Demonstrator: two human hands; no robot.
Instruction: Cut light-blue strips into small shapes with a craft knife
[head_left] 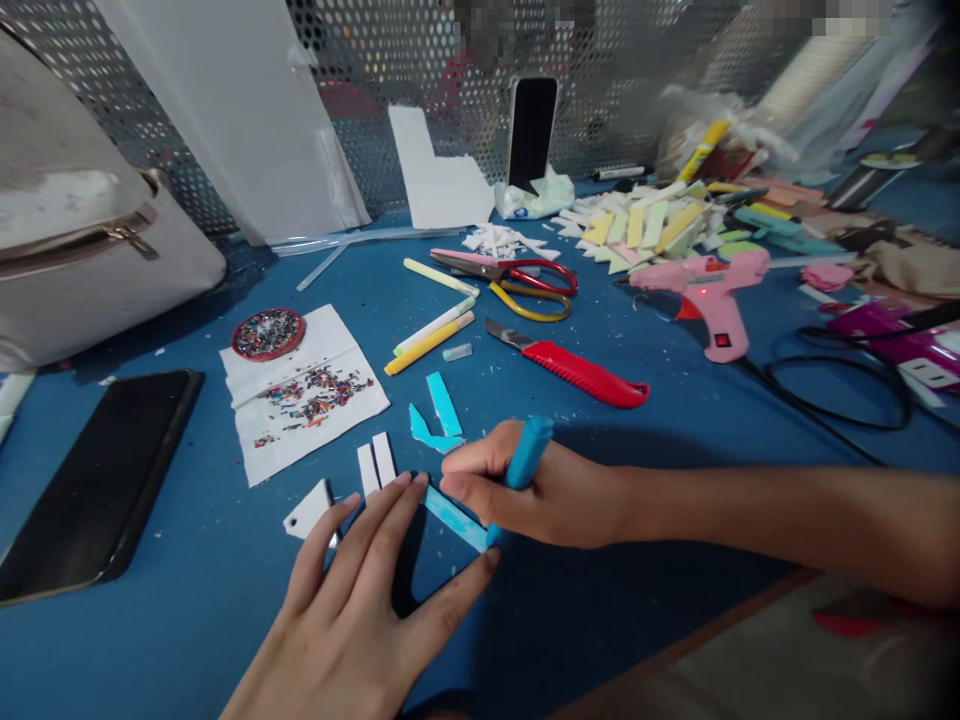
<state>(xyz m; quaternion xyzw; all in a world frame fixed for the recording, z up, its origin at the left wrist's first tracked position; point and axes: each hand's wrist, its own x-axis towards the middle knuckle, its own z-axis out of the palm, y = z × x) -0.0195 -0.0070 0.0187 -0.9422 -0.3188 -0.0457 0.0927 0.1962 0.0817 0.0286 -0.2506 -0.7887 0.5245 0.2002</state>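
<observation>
My right hand (517, 490) is closed around a blue marker (529, 450), its lower end at the near right end of a light blue strip (454, 517). With fingers spread, my left hand (367, 600) presses the strip at both ends, index fingertip on one and thumb on the other. Two white strips (376, 464) lie just beyond the left fingers. A white cut piece with a hole (309, 508) sits partly under them. Two more blue pieces (445, 404) lie on the table beyond my hands.
A red box cutter (585, 372) with its blade out, scissors (517, 270) and yellow markers (429, 342) lie ahead. The pink glue gun (716, 290) trails a black cord at right. Bead-like bits cover a white paper (330, 340); a black phone (105, 480) lies left.
</observation>
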